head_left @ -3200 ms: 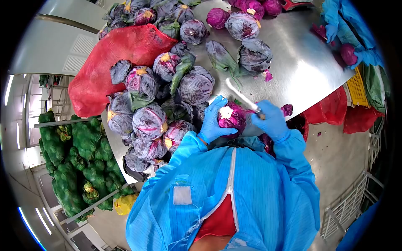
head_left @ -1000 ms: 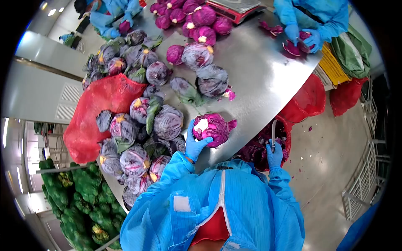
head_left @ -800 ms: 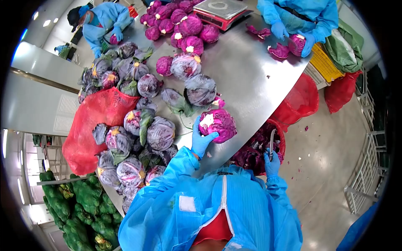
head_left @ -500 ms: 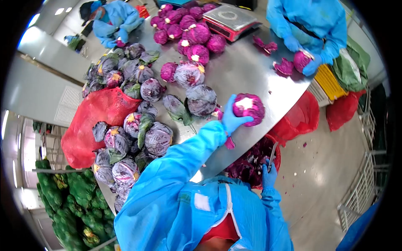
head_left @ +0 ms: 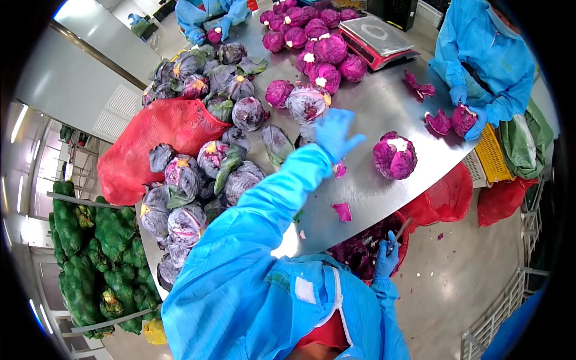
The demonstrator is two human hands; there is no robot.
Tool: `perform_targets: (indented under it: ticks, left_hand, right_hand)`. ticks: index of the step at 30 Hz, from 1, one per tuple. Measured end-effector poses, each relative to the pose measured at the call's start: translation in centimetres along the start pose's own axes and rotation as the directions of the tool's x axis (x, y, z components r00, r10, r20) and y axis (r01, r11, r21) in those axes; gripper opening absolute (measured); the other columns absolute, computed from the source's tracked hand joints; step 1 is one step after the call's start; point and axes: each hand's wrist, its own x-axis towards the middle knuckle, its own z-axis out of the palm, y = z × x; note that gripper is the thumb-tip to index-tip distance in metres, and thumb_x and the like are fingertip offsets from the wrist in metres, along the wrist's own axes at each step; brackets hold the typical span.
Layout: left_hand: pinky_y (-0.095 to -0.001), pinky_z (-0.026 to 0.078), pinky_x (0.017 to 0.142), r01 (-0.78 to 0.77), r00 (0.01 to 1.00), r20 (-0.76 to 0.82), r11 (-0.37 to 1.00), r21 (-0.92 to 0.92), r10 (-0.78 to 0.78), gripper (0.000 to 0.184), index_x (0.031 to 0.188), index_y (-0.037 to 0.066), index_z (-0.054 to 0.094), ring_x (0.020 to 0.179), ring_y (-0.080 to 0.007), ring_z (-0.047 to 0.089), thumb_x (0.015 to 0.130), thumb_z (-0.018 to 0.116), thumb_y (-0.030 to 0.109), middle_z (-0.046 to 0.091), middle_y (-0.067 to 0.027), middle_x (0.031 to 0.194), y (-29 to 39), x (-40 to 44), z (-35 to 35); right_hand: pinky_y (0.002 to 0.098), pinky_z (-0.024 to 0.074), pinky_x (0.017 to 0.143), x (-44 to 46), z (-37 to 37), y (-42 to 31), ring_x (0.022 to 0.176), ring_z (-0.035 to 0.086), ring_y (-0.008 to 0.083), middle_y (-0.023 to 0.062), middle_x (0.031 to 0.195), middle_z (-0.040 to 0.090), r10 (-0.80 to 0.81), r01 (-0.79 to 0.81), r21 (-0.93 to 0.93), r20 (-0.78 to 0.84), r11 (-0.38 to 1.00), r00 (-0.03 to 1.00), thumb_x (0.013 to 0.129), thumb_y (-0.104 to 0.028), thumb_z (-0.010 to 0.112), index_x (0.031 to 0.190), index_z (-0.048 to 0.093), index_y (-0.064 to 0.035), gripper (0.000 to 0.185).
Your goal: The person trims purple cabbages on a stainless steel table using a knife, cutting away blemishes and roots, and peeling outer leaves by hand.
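My left hand (head_left: 336, 133) in a blue glove reaches over the steel table (head_left: 372, 201), fingers apart and holding nothing, just by an unpeeled cabbage (head_left: 308, 103). To its right a peeled purple cabbage (head_left: 395, 157) rests on the table by itself, its pale cut stem facing up. My right hand (head_left: 386, 257) is closed on a knife (head_left: 403, 229), low at the right, above a red basket of purple leaves (head_left: 360, 252). Peeled cabbages (head_left: 330, 49) are piled further back. Several unpeeled ones (head_left: 187, 223) lie at the left.
A red mesh sack (head_left: 156, 147) lies among the cabbages. Behind the peeled pile stands a scale (head_left: 377, 39). One co-worker (head_left: 486, 66) holds a cabbage at the right; another (head_left: 211, 17) works at the far left. Loose leaf pieces (head_left: 342, 211) dot the table near me.
The peeled cabbage has left my left hand and now sits on the table. My left hand has opened and moved back toward the unpeeled cabbages. My right hand still holds the knife by the basket.
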Motion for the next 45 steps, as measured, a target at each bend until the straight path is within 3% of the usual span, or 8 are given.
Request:
perform_targets:
  ticks: [3, 8, 11, 14, 25, 29, 34, 45]
  left_hand:
    - [-0.0445, 0.033, 0.111, 0.475, 0.79, 0.381, 0.872, 0.117, -0.481, 0.102, 0.146, 0.01, 0.038, 0.132, -0.0396, 0.04, 0.064, 0.078, 0.056, 0.044, -0.0194, 0.142, -4.7, -1.7, -1.8]
    - [-0.0427, 0.035, 0.11, 0.097, 0.949, 0.315, 0.916, -0.388, 0.033, 0.078, 0.127, 0.004, 0.055, 0.13, -0.0347, 0.045, 0.064, 0.087, 0.036, 0.05, -0.0178, 0.137, -7.5, -8.7, -4.9]
    - [-0.0373, 0.036, 0.11, 0.283, 0.959, 0.128, 0.865, -0.413, -0.253, 0.081, 0.135, 0.004, 0.051, 0.129, -0.0271, 0.046, 0.067, 0.089, 0.024, 0.049, -0.0142, 0.139, -7.2, -13.4, -5.5]
    - [-0.0375, 0.033, 0.113, 0.645, 0.763, 0.542, 0.358, -0.675, -0.352, 0.101, 0.148, 0.001, 0.033, 0.135, -0.026, 0.04, 0.068, 0.089, 0.028, 0.042, -0.0178, 0.145, -7.5, -17.2, -2.2]
    - [-0.0426, 0.032, 0.112, 0.756, 0.554, 0.666, 0.636, -0.153, -0.5, 0.12, 0.149, -0.007, 0.02, 0.134, -0.041, 0.038, 0.069, 0.08, 0.059, 0.035, -0.0319, 0.143, -1.0, -22.8, -13.1]
    - [-0.0457, 0.036, 0.109, 0.303, 0.925, 0.327, 0.892, -0.335, -0.191, 0.118, 0.15, 0.0, 0.023, 0.128, -0.0434, 0.043, 0.06, 0.085, 0.045, 0.04, -0.0269, 0.141, -0.6, -24.6, -11.8]
    - [-0.0467, 0.042, 0.101, 0.273, 0.913, 0.383, 0.911, -0.308, -0.145, 0.114, 0.153, 0.005, 0.019, 0.124, -0.0421, 0.048, 0.065, 0.083, 0.04, 0.042, -0.0248, 0.141, 0.6, -22.9, -11.8]
    - [-0.0435, 0.045, 0.098, 0.342, 0.929, 0.239, 0.903, -0.261, -0.283, 0.061, 0.129, 0.007, 0.06, 0.117, -0.0354, 0.055, 0.078, 0.074, 0.037, 0.058, -0.017, 0.125, 0.8, -25.5, -11.4]
  right_hand:
    - [0.0192, 0.038, 0.062, 0.5, 3.5, -2.2, 0.069, 0.043, 0.0025, -0.0058, 0.083, 0.051, -0.094, 0.092, 0.023, 0.1, 0.996, 0.991, 0.094, -0.012, 0.065, 0.131, 0.058, -0.0039, 0.039]
    - [0.0212, 0.0405, 0.063, 2.4, 9.2, -3.9, 0.069, 0.045, 0.0046, -0.0062, 0.084, 0.055, -0.177, 0.211, -0.122, 0.244, 0.97, 0.953, 0.094, -0.012, 0.063, 0.132, 0.059, -0.0063, 0.038]
    - [0.0238, 0.0456, 0.083, 5.8, 13.5, -3.5, 0.093, 0.054, 0.0084, 0.0009, 0.11, 0.06, -0.394, 0.396, 0.041, 0.243, 0.917, 0.887, 0.095, -0.013, 0.059, 0.138, 0.051, -0.0042, 0.045]
    - [0.0307, 0.0377, 0.105, 7.2, 16.0, -7.6, 0.126, 0.048, 0.0156, 0.007, 0.139, 0.051, -0.086, 0.01, 0.169, 0.446, 0.986, 0.891, 0.097, -0.016, 0.058, 0.143, 0.044, -0.0028, 0.05]
    - [0.0323, 0.0315, 0.111, 3.4, 16.5, -3.6, 0.132, 0.043, 0.017, 0.0098, 0.144, 0.048, 0.136, -0.247, 0.015, 0.805, 0.969, 0.578, 0.096, -0.02, 0.061, 0.144, 0.041, 0.0001, 0.056]
    - [0.0326, 0.03, 0.112, 3.3, 17.7, -6.4, 0.133, 0.043, 0.0198, 0.0124, 0.145, 0.047, -0.056, 0.003, 0.063, 0.855, 0.998, 0.515, 0.096, -0.025, 0.061, 0.145, 0.038, 0.0042, 0.061]
    - [0.0367, 0.0464, 0.094, 3.0, 19.0, -5.9, 0.107, 0.061, 0.0241, 0.0136, 0.121, 0.063, -0.13, 0.369, -0.2, 0.702, 0.908, 0.701, 0.095, -0.023, 0.061, 0.133, 0.052, -0.0022, 0.045]
    - [0.0288, 0.0472, 0.077, 0.0, 11.5, -1.8, 0.085, 0.056, 0.0122, 0.0062, 0.102, 0.064, -0.148, 0.153, 0.024, -0.144, 0.988, 0.978, 0.095, -0.018, 0.06, 0.12, 0.057, 0.0009, 0.031]
